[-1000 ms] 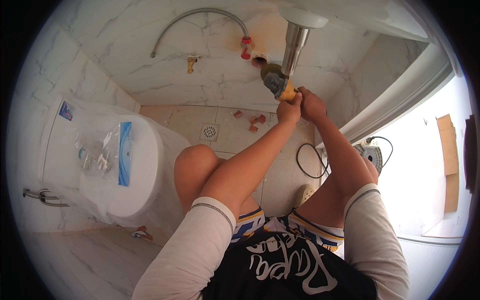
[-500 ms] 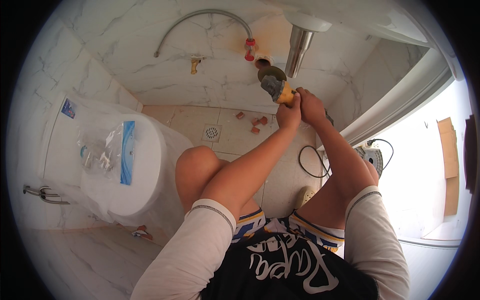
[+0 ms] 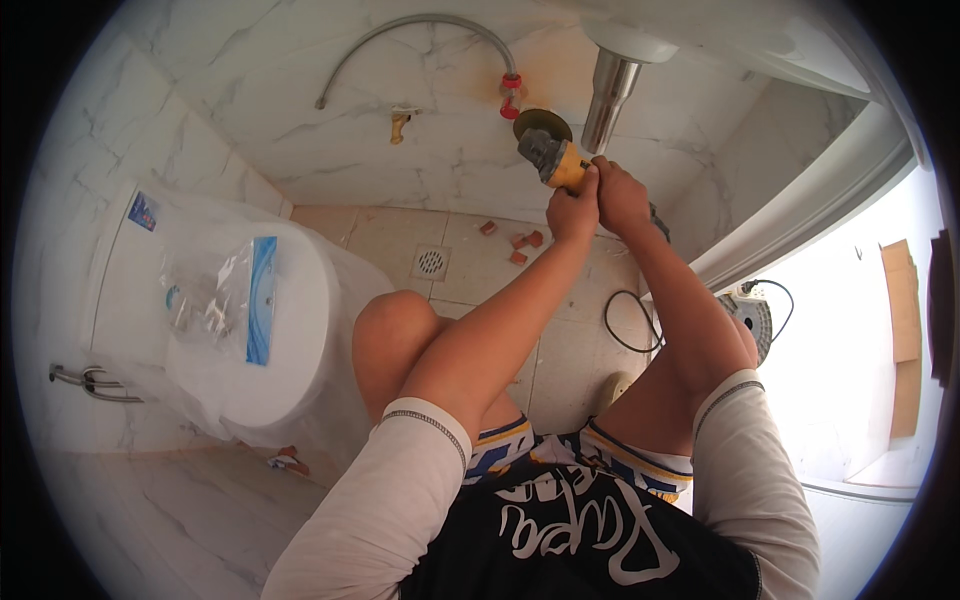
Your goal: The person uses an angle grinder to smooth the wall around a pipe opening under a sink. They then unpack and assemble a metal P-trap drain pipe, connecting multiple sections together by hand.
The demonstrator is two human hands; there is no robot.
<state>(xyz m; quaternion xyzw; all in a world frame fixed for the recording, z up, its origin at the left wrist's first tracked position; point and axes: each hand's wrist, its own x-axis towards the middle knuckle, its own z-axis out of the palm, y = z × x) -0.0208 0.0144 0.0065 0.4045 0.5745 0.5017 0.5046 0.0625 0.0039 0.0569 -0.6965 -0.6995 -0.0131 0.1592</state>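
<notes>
Both my hands grip a yellow and dark grey angle grinder (image 3: 566, 169). My left hand (image 3: 574, 208) wraps round its body just behind the grey head, and my right hand (image 3: 622, 197) closes on it beside the left. The round cutting disc (image 3: 543, 125) is up against the marbled wall or very near it; whether it touches, I cannot tell. The disc hides the hole in the wall there. Just above it, a red valve (image 3: 511, 97) joins a bent flexible metal hose (image 3: 420, 20). To the right hangs the basin's chrome drain pipe (image 3: 611, 100).
On the left stands a toilet (image 3: 290, 350) under clear plastic. A brass tap fitting (image 3: 400, 126) juts from the wall. Broken reddish pieces (image 3: 519, 243) lie near the floor drain (image 3: 430, 263). A black cable (image 3: 628, 340) loops by the doorway, near a cable reel (image 3: 750, 318).
The grinder and both hands have shifted slightly up the wall. Its disc now covers the wall hole that showed before. The whole view has tilted a little.
</notes>
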